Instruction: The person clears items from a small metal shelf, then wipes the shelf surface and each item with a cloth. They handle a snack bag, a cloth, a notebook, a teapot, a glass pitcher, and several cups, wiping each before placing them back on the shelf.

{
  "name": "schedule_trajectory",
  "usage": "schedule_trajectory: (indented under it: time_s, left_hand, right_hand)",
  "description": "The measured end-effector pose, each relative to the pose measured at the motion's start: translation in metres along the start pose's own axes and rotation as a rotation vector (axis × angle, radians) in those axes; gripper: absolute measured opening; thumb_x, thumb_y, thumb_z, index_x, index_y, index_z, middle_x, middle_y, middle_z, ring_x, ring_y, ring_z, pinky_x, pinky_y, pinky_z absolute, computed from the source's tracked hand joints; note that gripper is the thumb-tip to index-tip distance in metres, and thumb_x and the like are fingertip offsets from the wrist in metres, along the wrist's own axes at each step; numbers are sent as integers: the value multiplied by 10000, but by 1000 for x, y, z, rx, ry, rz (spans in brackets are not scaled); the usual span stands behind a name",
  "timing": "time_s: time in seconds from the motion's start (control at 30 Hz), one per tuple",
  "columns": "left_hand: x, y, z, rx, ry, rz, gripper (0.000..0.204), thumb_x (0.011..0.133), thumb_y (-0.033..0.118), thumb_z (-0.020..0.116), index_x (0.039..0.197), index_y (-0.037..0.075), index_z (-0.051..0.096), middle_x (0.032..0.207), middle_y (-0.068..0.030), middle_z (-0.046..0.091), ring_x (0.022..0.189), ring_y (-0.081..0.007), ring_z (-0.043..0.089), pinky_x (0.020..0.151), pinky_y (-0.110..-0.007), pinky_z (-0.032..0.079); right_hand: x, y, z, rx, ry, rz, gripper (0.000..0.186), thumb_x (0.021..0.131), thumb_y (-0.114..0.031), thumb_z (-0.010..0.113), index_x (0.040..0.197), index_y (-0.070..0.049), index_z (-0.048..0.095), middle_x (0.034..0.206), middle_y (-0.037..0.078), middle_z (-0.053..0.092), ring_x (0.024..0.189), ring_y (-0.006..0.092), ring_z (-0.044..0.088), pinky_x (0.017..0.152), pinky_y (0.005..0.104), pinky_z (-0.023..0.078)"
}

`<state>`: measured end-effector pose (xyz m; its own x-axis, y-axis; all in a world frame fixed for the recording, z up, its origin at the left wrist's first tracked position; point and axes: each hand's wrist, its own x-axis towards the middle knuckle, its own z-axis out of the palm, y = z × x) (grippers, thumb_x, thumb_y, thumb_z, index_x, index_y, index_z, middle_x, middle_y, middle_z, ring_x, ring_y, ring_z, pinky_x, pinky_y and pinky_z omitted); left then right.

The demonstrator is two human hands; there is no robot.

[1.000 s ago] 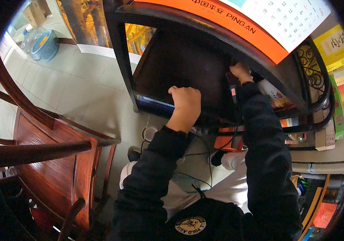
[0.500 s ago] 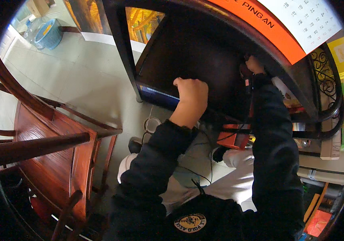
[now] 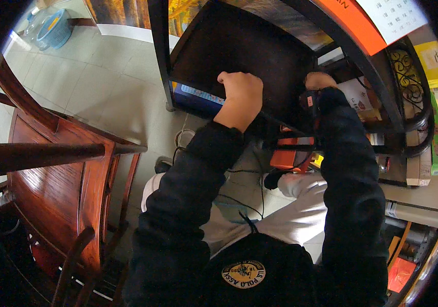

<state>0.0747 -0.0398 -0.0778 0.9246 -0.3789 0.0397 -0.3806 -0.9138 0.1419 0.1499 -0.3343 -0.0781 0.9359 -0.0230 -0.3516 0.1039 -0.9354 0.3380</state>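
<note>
A dark object with a small red patch [image 3: 309,101] sits at the right-hand edge of a dark shelf [image 3: 260,51], just beside a person's right hand [image 3: 321,80]. Its outline melts into the dark wood and black sleeve. It looks stiff and hard-cased, likely light enough for one hand but perhaps smooth; its sides seem the surest place to grip. The right hand bends at the wrist, its fingertips hidden; whether they pinch anything cannot be told. The left hand [image 3: 243,94] is curled above the shelf's near edge, knuckles up, its grip also out of sight. The shelf itself appears rigid and broad, best held by its edges. Below the left hand lies a blue box [image 3: 198,100]; a red box [image 3: 285,153] rests lower, near a dark cable [image 3: 262,189]. A carved wooden chair [image 3: 50,169] stands at left, a blue basket [image 3: 55,30] well beyond.
</note>
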Motion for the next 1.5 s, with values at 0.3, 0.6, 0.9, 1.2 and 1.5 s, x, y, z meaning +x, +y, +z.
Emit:
schedule_trajectory:
  time_s: [0.3, 0.6, 0.9, 1.2, 1.5]
  left_hand:
    - [-3, -1, -2, -43, -41, -37, 139, 715, 198, 663, 828, 134, 713, 882, -68, 690, 859, -266, 667, 709, -412, 473]
    - [-6, -5, 1, -41, 2, 1, 277, 614, 288, 786, 810, 110, 702, 867, -86, 688, 828, -275, 668, 707, -399, 490]
    - [-4, -5, 2, -11, -30, 22, 327, 612, 346, 790, 809, 103, 695, 845, -93, 686, 830, -279, 667, 680, -388, 503]
    - [-8, -9, 4, 36, 32, 39, 401, 582, 432, 784, 811, 117, 690, 825, -94, 685, 798, -269, 672, 661, -377, 509]
    - [-9, -6, -8, -4, -136, -4, 377, 632, 338, 791, 923, 122, 689, 933, -62, 683, 936, -256, 635, 772, -391, 465]
  right_hand:
    - [-32, -11, 41, 92, -224, -35, 316, 668, -283, 561, 853, -45, 658, 906, 202, 642, 782, 369, 623, 687, 432, 495]
    - [-66, -56, 58, 131, -80, 173, 458, 781, -232, 516, 1127, 68, 528, 1048, 250, 618, 966, 408, 610, 775, 492, 511]
    - [-119, -121, 0, 136, -28, 428, 496, 852, -196, 533, 1283, 14, 406, 1145, 168, 612, 1020, 341, 612, 783, 483, 506]
    - [-145, -156, -20, 400, 522, 389, 433, 800, -140, 562, 1200, -7, 462, 1270, 238, 467, 1129, 372, 512, 916, 440, 433]
    - [-160, -157, -7, 397, 269, 241, 673, 896, -404, 491, 1435, -90, 238, 1444, 260, 244, 1338, 420, 236, 1072, 531, 209]
